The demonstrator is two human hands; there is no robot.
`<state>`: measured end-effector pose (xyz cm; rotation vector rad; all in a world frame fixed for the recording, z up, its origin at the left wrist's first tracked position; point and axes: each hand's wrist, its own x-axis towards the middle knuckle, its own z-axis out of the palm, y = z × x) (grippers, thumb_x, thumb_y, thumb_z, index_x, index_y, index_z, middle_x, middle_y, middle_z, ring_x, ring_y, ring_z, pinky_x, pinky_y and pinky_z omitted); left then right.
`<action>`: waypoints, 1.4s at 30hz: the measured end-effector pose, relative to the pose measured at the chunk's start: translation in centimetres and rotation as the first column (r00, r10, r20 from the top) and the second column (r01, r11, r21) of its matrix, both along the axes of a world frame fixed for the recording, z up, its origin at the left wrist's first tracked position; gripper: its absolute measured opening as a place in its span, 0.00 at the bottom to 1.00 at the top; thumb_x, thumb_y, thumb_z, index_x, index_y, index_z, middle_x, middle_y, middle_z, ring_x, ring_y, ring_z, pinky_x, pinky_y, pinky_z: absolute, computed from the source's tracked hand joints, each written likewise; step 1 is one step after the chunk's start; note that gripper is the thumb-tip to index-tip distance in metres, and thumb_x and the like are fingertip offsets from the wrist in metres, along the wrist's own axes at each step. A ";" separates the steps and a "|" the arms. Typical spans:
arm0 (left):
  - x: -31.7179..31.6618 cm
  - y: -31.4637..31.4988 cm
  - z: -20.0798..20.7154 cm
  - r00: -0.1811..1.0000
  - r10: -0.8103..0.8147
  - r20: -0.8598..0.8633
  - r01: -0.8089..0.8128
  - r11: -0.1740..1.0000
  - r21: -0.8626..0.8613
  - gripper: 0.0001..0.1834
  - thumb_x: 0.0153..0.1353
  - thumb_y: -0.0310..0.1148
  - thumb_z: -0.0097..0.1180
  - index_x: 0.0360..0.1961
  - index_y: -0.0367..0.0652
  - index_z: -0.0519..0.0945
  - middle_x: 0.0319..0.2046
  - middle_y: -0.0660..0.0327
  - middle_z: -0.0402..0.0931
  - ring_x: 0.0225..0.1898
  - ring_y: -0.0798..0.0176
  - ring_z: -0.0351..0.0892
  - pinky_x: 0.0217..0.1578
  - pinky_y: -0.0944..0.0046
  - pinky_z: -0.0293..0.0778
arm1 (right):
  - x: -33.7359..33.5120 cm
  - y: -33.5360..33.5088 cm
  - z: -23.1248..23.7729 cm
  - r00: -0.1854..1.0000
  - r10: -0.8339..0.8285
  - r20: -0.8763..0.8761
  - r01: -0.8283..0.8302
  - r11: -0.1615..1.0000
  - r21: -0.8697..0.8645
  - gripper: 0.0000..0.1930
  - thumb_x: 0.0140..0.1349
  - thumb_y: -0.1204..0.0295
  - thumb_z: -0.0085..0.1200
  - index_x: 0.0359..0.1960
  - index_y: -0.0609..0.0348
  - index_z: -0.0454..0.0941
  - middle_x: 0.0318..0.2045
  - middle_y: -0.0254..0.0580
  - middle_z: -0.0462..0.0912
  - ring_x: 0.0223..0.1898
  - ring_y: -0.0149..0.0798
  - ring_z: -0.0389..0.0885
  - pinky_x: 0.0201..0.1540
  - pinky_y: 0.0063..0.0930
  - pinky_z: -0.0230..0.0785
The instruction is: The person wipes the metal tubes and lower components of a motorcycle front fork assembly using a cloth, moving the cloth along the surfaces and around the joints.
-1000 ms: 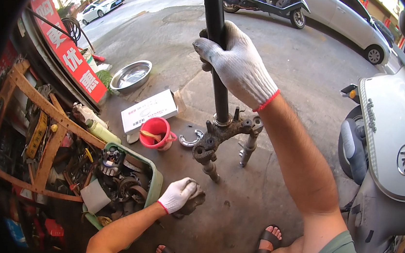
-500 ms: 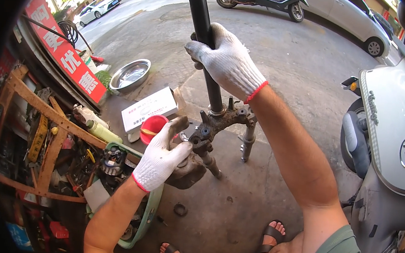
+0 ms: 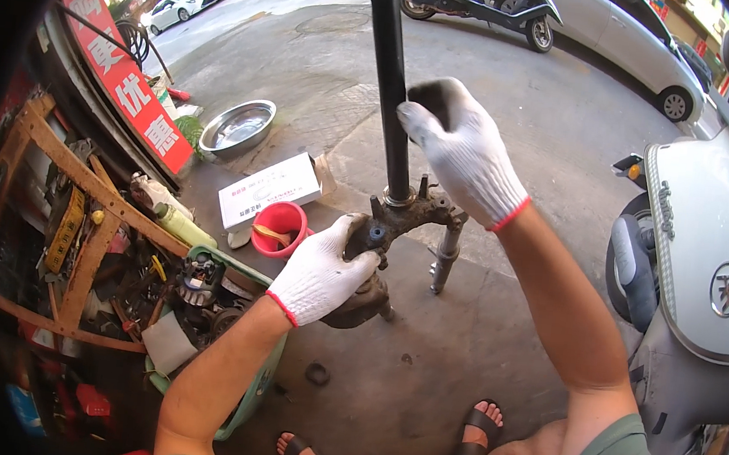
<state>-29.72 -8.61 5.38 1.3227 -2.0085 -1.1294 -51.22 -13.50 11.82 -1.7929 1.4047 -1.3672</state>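
Observation:
A scooter front fork stands upright before me, with a long black steering tube (image 3: 388, 81) rising from a rusty, dirty fork clamp (image 3: 414, 212). One fork leg (image 3: 444, 257) goes down toward the floor; the other is mostly hidden behind my left hand. My left hand (image 3: 325, 268), in a white knit glove with a red cuff, is closed round the left end of the clamp. Just right of the tube is my right hand (image 3: 472, 155), gloved alike, its fingers loosely curled and apart from the thumb, holding nothing. Its thumb is at the tube's edge; contact is unclear.
A red bowl (image 3: 281, 226) with a brush-like handle, a white box (image 3: 268, 190) and a metal basin (image 3: 238, 128) sit beyond my left hand. A cluttered tool rack (image 3: 85, 262) and a green tub (image 3: 250, 410) stand left. A grey scooter (image 3: 715, 235) is close on the right.
My right hand has come off the black tube and moved right, its fingers loosening. The fork has shifted slightly right in view, with my left hand still on the clamp.

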 end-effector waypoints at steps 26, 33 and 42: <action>1.2 -1.4 -2.4 0.995 0.024 -0.096 -0.036 0.992 -0.118 0.26 0.63 0.39 0.63 0.56 0.31 0.75 0.45 0.41 0.83 0.49 0.46 0.85 0.51 0.55 0.79 | 2.0 10.8 -7.8 0.854 0.077 0.514 -0.388 0.753 0.532 0.18 0.59 0.71 0.65 0.48 0.62 0.74 0.41 0.33 0.79 0.44 0.26 0.75 0.49 0.25 0.70; 1.0 -1.0 -2.1 0.998 0.068 -0.013 -0.069 0.981 -0.180 0.27 0.60 0.45 0.65 0.53 0.36 0.75 0.42 0.42 0.82 0.47 0.38 0.82 0.50 0.51 0.77 | -0.1 9.0 -3.0 0.916 -0.056 0.397 -0.191 0.810 0.555 0.07 0.69 0.79 0.50 0.47 0.61 0.69 0.35 0.39 0.78 0.30 0.30 0.79 0.30 0.26 0.77; 0.1 -0.8 -4.4 0.993 0.002 -0.114 -0.010 0.998 -0.068 0.32 0.65 0.45 0.63 0.59 0.33 0.66 0.43 0.38 0.81 0.46 0.38 0.84 0.48 0.49 0.79 | 3.4 5.4 2.6 0.678 -0.198 -0.708 -0.182 0.887 -0.423 0.15 0.59 0.82 0.63 0.49 0.60 0.82 0.44 0.53 0.76 0.41 0.54 0.82 0.44 0.38 0.78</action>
